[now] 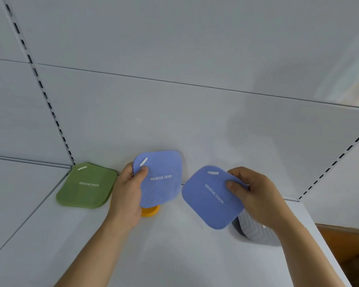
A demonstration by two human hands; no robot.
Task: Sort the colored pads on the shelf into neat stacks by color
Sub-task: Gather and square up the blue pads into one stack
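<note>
blue pads point(162, 189) — one per grip

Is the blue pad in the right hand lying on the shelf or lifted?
Lifted: the right hand pinches the blue pad above the shelf.

hidden: we see only a corner of the orange pad point(150, 211) under the left hand point(126, 195) and its blue pad point(160, 179) | grey pads point(255, 229) mostly behind right hand point(255, 195) | cut off: both forearms at bottom edge
</note>
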